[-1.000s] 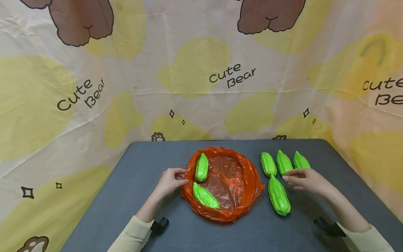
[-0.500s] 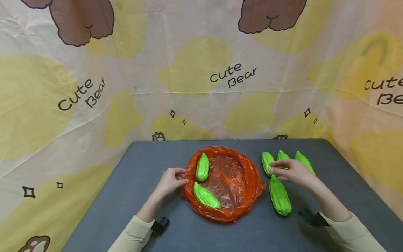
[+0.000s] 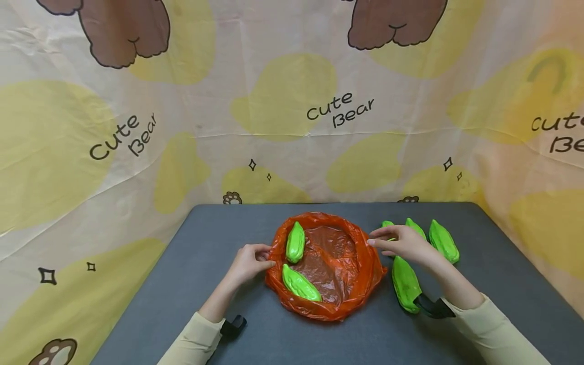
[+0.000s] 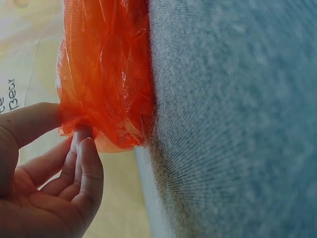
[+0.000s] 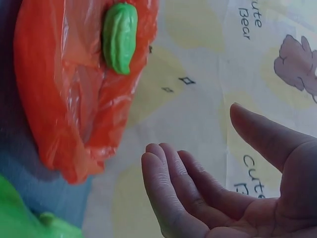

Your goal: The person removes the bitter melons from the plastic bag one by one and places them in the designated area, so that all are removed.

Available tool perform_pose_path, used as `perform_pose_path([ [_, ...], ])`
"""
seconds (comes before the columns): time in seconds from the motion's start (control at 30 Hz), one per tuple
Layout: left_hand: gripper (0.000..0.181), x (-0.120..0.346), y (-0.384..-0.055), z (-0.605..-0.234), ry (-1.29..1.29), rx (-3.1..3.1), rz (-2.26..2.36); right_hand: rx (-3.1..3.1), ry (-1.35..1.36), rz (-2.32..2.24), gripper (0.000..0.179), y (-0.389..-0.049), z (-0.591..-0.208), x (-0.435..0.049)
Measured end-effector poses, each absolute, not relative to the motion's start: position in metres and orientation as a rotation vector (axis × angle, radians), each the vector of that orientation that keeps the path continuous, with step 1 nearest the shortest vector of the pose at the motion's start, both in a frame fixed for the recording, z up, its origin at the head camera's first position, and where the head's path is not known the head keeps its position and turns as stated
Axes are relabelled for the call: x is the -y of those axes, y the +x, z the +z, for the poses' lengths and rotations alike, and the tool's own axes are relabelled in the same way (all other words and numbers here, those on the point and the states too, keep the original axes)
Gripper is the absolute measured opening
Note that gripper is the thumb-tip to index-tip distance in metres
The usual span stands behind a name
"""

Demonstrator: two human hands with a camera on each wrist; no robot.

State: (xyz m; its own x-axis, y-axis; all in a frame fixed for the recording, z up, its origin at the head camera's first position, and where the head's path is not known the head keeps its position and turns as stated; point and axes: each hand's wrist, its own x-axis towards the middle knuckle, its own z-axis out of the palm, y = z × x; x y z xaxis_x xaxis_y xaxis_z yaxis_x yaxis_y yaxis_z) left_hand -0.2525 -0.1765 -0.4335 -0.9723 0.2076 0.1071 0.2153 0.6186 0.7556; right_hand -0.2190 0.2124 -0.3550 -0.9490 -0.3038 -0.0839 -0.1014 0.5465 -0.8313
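Observation:
An orange-red plastic bag (image 3: 370, 266) lies on the table with its rim rolled down into a ring. Two green ridged bitter melons rest inside, one upright melon (image 3: 295, 242) toward the back left and one slanting melon (image 3: 301, 284) in front. My left hand (image 3: 248, 262) pinches the bag's left rim between thumb and fingers, and the left wrist view shows the plastic (image 4: 109, 64) bunched at the fingertips. At the right rim hovers my right hand (image 3: 403, 242), its fingers extended and thumb apart; the right wrist view shows this hand (image 5: 198, 198) holding nothing.
More bitter melons lie right of the bag: a front melon (image 3: 403, 281) partly behind the wrist strap (image 3: 433, 306), a far-right melon (image 3: 443, 242), and two partly hidden by my right hand. A printed cloth (image 3: 274, 111) hangs behind the grey table (image 3: 219, 228).
My right hand has moved left from over the loose melons to the bag's right rim, uncovering the far-right melon. My left hand has kept its place on the bag.

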Motion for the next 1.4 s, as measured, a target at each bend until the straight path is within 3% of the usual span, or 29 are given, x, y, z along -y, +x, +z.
perform_pose_path([
  [1.4,0.033,0.179,-0.246,-0.435,-0.340,2.838,-1.326,-2.359,-0.358,-1.370,0.048,-0.238,-0.410,-0.106],
])
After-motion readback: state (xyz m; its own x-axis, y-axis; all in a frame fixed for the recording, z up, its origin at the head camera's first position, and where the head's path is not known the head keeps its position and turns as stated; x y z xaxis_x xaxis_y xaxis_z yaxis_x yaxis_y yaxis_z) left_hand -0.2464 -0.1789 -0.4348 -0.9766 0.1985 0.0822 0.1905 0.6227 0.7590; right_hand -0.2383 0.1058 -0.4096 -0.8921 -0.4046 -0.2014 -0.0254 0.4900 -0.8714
